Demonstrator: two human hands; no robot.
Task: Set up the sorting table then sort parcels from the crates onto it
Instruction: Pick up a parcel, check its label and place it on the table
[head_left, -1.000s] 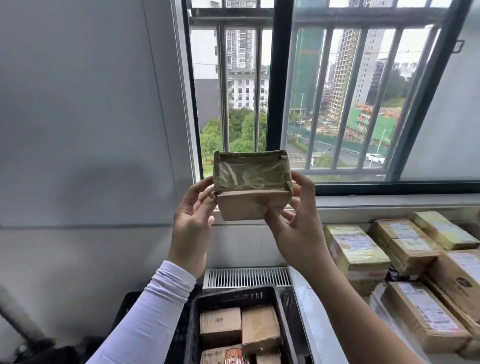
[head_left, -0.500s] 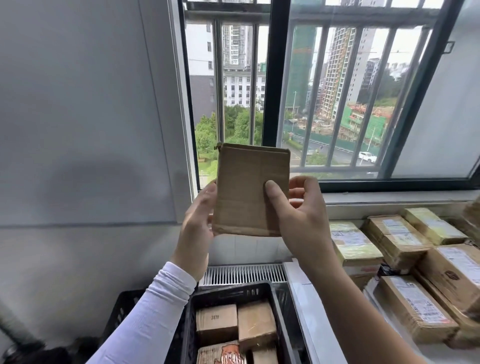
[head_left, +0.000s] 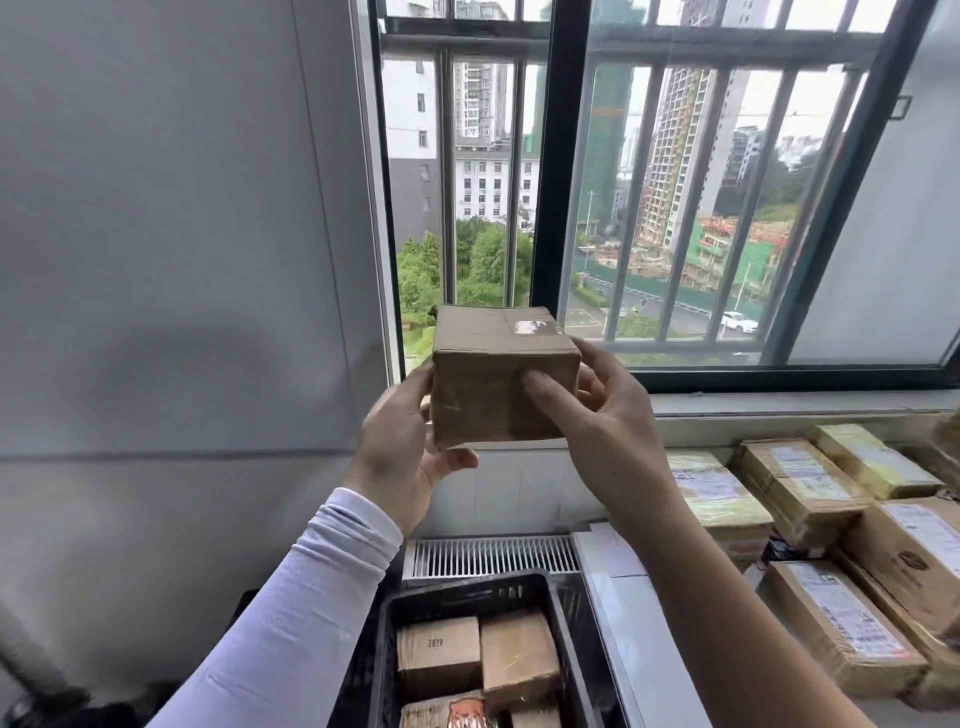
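A small brown cardboard parcel (head_left: 498, 374), wrapped in clear tape, is held up at chest height in front of the window. My left hand (head_left: 400, 452) grips its left side and lower corner. My right hand (head_left: 597, 415) holds its right side, thumb pressed on the front face. Below stands a black plastic crate (head_left: 571, 649) with several small cardboard parcels (head_left: 478, 660) inside. At the right, the white sorting table (head_left: 623, 613) carries several labelled parcels (head_left: 810, 488) laid in rows.
A barred window (head_left: 649, 182) with a sill fills the wall ahead. A white slatted grille (head_left: 493, 556) lies behind the crate. A plain grey wall (head_left: 156, 260) is to the left, with a dark object (head_left: 31, 675) at the lower left corner.
Both hands have turned the parcel over: first its taped top faced me, then a flat face, now a front face and top. My view has tilted slightly.
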